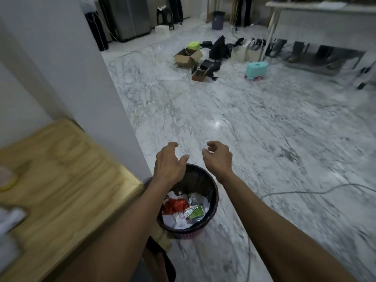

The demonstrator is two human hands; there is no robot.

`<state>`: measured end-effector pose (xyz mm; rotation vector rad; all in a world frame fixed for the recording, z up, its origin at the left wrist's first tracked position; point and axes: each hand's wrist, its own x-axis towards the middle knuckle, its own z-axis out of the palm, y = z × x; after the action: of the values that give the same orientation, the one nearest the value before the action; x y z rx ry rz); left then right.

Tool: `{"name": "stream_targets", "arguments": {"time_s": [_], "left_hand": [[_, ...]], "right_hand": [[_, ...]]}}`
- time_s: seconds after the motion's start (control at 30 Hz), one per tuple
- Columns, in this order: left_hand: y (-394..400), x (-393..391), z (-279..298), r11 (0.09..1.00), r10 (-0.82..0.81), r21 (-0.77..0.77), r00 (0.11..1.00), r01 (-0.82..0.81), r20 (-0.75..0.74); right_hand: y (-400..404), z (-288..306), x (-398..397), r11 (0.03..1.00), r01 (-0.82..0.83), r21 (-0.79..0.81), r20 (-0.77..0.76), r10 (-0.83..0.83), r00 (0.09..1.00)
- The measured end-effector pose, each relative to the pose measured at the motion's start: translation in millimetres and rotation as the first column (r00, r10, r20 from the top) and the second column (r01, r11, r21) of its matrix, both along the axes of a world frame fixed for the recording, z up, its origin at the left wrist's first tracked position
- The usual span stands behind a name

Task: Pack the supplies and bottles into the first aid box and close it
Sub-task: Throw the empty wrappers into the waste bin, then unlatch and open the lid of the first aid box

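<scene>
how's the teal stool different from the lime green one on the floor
The teal stool stands alone on bare marble, nearer the white table; the lime green stool sits farther back, behind an open cardboard box. The teal one looks larger in view and has pink at its base. Both are small plastic stools with a hole in the top.

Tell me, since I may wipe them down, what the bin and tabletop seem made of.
Bin: looks like dark woven or mesh-patterned plastic, matte, judging by its textured inner wall. Tabletop: light wood or plywood, with visible grain and a pale unpainted edge.
</scene>
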<state>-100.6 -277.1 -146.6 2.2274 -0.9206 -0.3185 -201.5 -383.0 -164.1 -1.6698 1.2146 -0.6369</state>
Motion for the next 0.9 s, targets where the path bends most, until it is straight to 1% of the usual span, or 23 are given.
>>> {"name": "stream_targets", "arguments": {"time_s": [0.1,0.23,0.4,0.53,0.63,0.73,0.9], "left_hand": [[16.2,-0.7,46.0,0.994,0.02,-0.112,0.998,-0.014,0.053],[59.2,1.7,103.4,0.972,0.081,-0.231,0.988,-0.049,0.134],[133.5,10.5,146.8,0.933,0.193,-0.343,0.956,-0.11,0.219],[204.6,18.1,164.9,0.901,0.308,-0.384,0.919,-0.2,0.245],[259.0,20.5,172.7,0.86,0.4,-0.426,0.89,-0.282,0.219],[315.4,21.3,175.4,0.817,0.487,-0.443,0.853,-0.37,0.185],[403.7,18.2,169.8,0.732,0.646,-0.43,0.739,-0.529,0.192]], "right_hand": [[12.7,49.5,3.1,0.999,-0.033,-0.038,0.117,0.037,0.992],[47.2,110.5,12.8,0.989,-0.125,-0.085,0.263,0.143,0.954],[109.4,159.3,34.7,0.95,-0.271,-0.154,0.348,0.309,0.885],[165.9,180.3,53.1,0.903,-0.394,-0.171,0.382,0.43,0.818],[207.3,186.6,66.2,0.86,-0.486,-0.158,0.417,0.504,0.756],[247.3,187.7,81.1,0.794,-0.577,-0.194,0.415,0.599,0.685],[304.2,185.4,102.4,0.666,-0.714,-0.216,0.406,0.727,0.554]]}}
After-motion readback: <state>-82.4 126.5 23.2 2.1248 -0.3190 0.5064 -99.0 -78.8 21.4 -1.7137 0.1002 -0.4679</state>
